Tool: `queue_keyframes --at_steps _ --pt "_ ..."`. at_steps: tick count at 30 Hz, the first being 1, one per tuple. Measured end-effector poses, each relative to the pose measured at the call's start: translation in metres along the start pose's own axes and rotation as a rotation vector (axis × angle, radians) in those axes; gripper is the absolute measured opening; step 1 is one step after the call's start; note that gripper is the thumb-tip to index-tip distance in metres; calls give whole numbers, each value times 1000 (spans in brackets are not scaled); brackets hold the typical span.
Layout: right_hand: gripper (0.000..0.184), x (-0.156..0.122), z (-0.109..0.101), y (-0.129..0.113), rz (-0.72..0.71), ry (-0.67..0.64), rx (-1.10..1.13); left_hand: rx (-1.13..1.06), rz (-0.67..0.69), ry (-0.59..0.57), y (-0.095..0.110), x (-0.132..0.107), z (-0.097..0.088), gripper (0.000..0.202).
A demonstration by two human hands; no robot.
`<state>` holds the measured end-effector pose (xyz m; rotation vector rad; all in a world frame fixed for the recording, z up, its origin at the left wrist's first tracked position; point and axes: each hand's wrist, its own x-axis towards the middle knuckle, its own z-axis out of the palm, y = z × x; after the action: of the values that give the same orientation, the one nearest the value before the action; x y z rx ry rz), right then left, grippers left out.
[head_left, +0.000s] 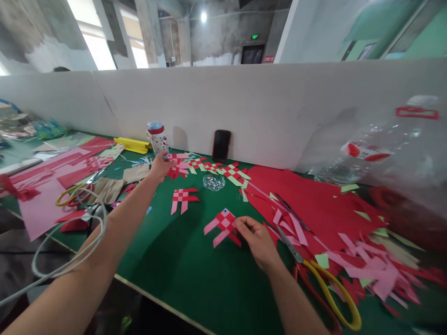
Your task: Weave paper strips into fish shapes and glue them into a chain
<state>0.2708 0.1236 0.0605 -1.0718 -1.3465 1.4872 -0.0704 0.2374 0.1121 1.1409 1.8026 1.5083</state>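
On the green tabletop (157,260), head view: right hand (256,239) pinches a woven fish (224,224) by its edge; left hand (160,167) at another fish (179,164) near the cup (158,137), grip unclear; third fish (182,196) lies between the hands.

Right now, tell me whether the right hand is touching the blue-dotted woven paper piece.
Touching: the head view shows the right hand pinching the woven paper piece at its edge.

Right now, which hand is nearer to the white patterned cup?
Left: the left hand is just in front of the cup; the right hand is farther off, rightward and closer in, holding a woven paper piece.
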Motion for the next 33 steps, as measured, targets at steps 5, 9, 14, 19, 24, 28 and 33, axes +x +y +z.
queue_keyframes --at_steps 5,9,14,19,24,28,33 --pt "41 -3 -15 -13 57 -24 211 -160 -31 -265 1 -118 14 59" --pt "37 -11 -23 -21 102 -73 280 -154 -59 -376 -21 -202 19 65" --pt "35 -19 -23 -25 163 -179 265 589 309 -346 -38 -213 -14 47" --pt "37 -21 -16 -27 169 -265 251 827 379 -355 -41 -176 -37 38" --pt "36 -18 -16 -23 154 -257 235 980 345 -420 -45 -173 -24 46" --pt "38 -17 -18 -23 149 -244 192 1037 351 -422 -40 -195 -19 44" --pt "41 -18 -21 -24 139 -256 120 1041 425 -432 -28 -219 -20 40"
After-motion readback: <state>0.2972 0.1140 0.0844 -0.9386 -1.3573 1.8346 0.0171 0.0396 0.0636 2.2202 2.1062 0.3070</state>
